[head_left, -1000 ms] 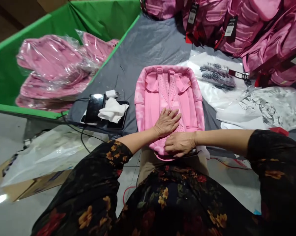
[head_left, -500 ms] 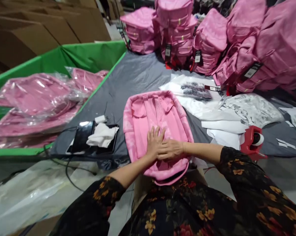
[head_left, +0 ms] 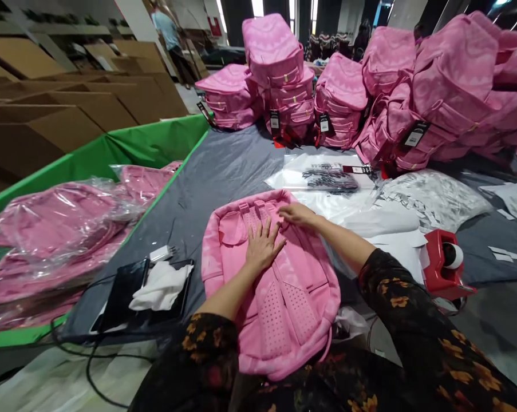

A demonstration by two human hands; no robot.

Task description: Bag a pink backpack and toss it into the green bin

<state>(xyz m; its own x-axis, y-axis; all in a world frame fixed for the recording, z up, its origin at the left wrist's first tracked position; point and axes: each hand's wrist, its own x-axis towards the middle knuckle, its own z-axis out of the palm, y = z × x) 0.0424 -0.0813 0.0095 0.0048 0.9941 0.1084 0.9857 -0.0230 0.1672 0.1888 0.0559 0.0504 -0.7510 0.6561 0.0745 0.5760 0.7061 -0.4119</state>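
A pink backpack [head_left: 224, 252] lies back side up on the grey table sheet [head_left: 224, 166], its straps running down the middle. My left hand [head_left: 262, 246] rests flat on the straps, fingers spread. My right hand [head_left: 296, 214] reaches to the upper right part of the backpack near the strap tops, fingers stretched out and touching the fabric. Neither hand holds anything.
A green bin [head_left: 125, 150] at left holds bagged pink backpacks [head_left: 56, 223]. A pile of pink backpacks [head_left: 370, 97] fills the back. Clear plastic bags [head_left: 327, 177] and papers lie to the right, beside a red tape dispenser [head_left: 442, 263]. A black device with a white cloth [head_left: 161, 286] sits at left. Cardboard boxes [head_left: 47, 114] stand far left.
Both hands slid up the backpack from its lower end toward the top. The right hand left the left hand and moved to the upper right. The view tilted up.
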